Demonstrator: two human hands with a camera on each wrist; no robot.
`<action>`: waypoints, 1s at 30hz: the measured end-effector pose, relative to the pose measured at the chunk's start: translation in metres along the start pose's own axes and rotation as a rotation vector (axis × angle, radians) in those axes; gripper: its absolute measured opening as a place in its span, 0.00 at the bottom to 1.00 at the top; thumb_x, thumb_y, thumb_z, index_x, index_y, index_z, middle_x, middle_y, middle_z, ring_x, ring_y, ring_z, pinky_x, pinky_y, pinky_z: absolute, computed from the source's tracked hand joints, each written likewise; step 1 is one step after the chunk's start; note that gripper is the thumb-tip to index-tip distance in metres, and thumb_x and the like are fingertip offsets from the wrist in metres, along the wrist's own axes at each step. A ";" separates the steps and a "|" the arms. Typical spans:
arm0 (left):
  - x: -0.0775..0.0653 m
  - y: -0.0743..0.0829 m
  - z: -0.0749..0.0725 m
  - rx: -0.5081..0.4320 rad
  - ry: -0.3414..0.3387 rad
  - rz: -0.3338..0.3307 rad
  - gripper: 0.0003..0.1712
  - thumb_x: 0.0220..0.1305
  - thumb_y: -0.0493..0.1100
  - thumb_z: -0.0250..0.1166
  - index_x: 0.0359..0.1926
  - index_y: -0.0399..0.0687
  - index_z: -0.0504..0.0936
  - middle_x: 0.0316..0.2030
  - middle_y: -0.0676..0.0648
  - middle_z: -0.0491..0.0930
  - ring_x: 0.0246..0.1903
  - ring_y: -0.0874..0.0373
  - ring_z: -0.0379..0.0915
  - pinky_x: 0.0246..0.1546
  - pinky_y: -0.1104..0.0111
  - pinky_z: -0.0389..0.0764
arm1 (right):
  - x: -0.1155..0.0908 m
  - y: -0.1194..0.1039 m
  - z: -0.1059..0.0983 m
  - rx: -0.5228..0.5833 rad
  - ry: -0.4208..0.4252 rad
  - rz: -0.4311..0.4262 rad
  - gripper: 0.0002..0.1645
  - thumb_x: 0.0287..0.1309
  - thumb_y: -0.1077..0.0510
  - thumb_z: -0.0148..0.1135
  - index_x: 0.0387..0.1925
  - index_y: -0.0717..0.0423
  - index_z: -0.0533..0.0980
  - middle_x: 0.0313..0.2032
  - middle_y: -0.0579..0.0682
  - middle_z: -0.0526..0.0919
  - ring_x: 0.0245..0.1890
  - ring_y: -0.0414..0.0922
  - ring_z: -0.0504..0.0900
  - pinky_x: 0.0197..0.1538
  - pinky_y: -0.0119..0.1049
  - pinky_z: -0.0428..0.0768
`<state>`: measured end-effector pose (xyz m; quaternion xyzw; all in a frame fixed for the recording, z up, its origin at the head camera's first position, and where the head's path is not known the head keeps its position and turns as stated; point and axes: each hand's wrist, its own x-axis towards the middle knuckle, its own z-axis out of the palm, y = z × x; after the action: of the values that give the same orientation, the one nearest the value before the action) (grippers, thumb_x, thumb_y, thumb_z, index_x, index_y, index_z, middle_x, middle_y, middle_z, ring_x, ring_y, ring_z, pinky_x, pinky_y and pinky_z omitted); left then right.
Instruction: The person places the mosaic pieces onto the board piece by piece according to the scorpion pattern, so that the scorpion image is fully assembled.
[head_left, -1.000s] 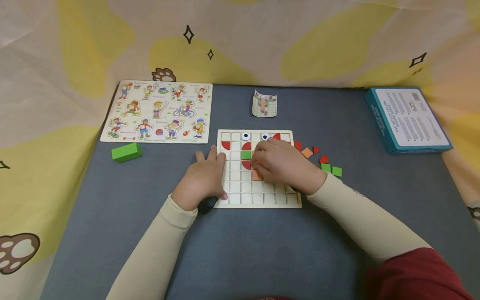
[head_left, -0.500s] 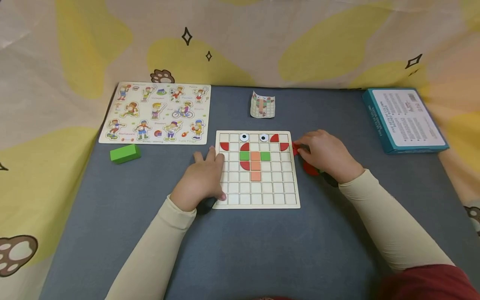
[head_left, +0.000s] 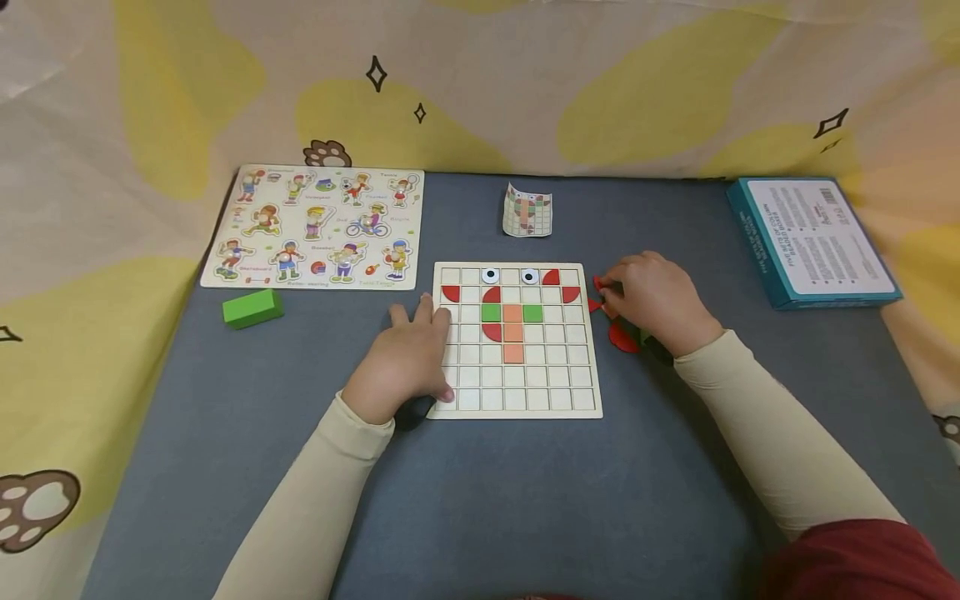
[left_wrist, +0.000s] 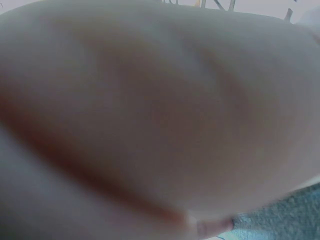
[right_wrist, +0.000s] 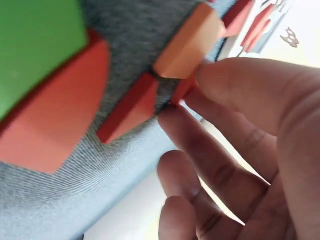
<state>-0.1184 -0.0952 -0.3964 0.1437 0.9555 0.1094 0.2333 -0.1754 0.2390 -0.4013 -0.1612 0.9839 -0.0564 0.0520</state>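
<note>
My left hand (head_left: 405,358) rests on the left edge of a white gridded board (head_left: 536,377), fingers spread and thumb near the lower corner. Red quarter-circle tiles, green square tiles (head_left: 532,313), orange square tiles (head_left: 513,332) and two eye tiles (head_left: 490,275) lie in its cells. Right of the board, my right hand (head_left: 656,300) pinches a small red tile (right_wrist: 184,90) between thumb and fingers; its full shape is hidden. Beside the fingertips lie an orange tile (right_wrist: 186,45), another red tile (right_wrist: 131,109) and a green tile (right_wrist: 37,47). The left wrist view is mostly blurred skin.
A small patterned card (head_left: 527,211) lies behind the board. At back left is a puzzle board (head_left: 292,268) with sports figures, and in front of it a green block (head_left: 252,309). A teal box (head_left: 817,237) sits at back right.
My right hand has left the board and moved right to the loose tiles, where it now pinches a red one. Tiles it covered on the board now show. The left hand stays put.
</note>
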 end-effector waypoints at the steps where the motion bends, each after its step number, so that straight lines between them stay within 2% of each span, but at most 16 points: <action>1: 0.000 0.000 0.000 0.000 0.000 0.002 0.67 0.41 0.49 0.89 0.77 0.31 0.61 0.79 0.26 0.50 0.69 0.22 0.49 0.42 0.48 0.87 | 0.000 0.000 0.000 0.003 -0.003 0.003 0.15 0.66 0.59 0.70 0.50 0.61 0.89 0.50 0.60 0.89 0.51 0.60 0.80 0.51 0.56 0.83; 5: -0.001 0.001 -0.001 0.005 0.002 0.004 0.67 0.42 0.50 0.89 0.76 0.31 0.61 0.79 0.26 0.50 0.69 0.21 0.49 0.42 0.48 0.87 | 0.000 0.002 0.001 0.015 -0.001 -0.010 0.14 0.65 0.63 0.69 0.50 0.62 0.88 0.50 0.60 0.89 0.51 0.60 0.80 0.53 0.56 0.82; 8: -0.002 0.002 -0.002 0.005 0.002 0.005 0.67 0.42 0.50 0.89 0.76 0.30 0.61 0.79 0.25 0.50 0.70 0.20 0.48 0.42 0.47 0.87 | -0.002 0.004 0.001 0.010 0.032 -0.041 0.14 0.63 0.67 0.70 0.50 0.60 0.89 0.48 0.59 0.89 0.49 0.59 0.80 0.53 0.55 0.82; 14: -0.002 0.002 -0.002 0.001 0.001 0.002 0.66 0.41 0.49 0.89 0.76 0.30 0.62 0.79 0.25 0.51 0.69 0.20 0.49 0.42 0.46 0.86 | -0.004 0.006 0.002 -0.029 0.109 -0.088 0.16 0.62 0.72 0.68 0.47 0.55 0.91 0.44 0.58 0.90 0.43 0.58 0.81 0.45 0.54 0.84; 20: -0.003 0.003 -0.002 -0.001 -0.005 0.000 0.67 0.42 0.49 0.89 0.76 0.30 0.62 0.79 0.25 0.50 0.69 0.21 0.49 0.42 0.47 0.87 | -0.001 0.002 0.002 0.024 0.031 -0.028 0.14 0.63 0.62 0.66 0.47 0.58 0.90 0.44 0.57 0.90 0.43 0.57 0.82 0.45 0.55 0.84; 23: -0.003 0.003 -0.003 0.004 -0.004 0.000 0.67 0.42 0.50 0.89 0.76 0.30 0.61 0.79 0.25 0.50 0.70 0.20 0.49 0.42 0.47 0.87 | -0.001 0.000 0.005 0.035 0.051 -0.010 0.10 0.66 0.57 0.70 0.43 0.58 0.90 0.36 0.55 0.89 0.41 0.57 0.81 0.45 0.54 0.83; 27: -0.003 0.003 -0.003 0.008 0.001 0.002 0.66 0.42 0.50 0.89 0.76 0.30 0.62 0.79 0.25 0.51 0.69 0.20 0.49 0.42 0.47 0.86 | 0.002 -0.002 0.007 0.055 0.065 0.023 0.07 0.68 0.58 0.70 0.37 0.57 0.89 0.27 0.51 0.84 0.39 0.55 0.79 0.42 0.51 0.83; 30: -0.003 0.003 -0.003 0.002 0.004 0.005 0.66 0.42 0.49 0.90 0.75 0.30 0.62 0.79 0.25 0.51 0.69 0.20 0.49 0.42 0.46 0.86 | 0.003 -0.002 0.005 0.071 0.049 0.043 0.07 0.67 0.59 0.69 0.34 0.57 0.88 0.25 0.50 0.81 0.37 0.53 0.79 0.39 0.50 0.82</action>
<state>-0.1165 -0.0944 -0.3914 0.1463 0.9556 0.1096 0.2310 -0.1770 0.2354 -0.4063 -0.1367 0.9855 -0.0939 0.0345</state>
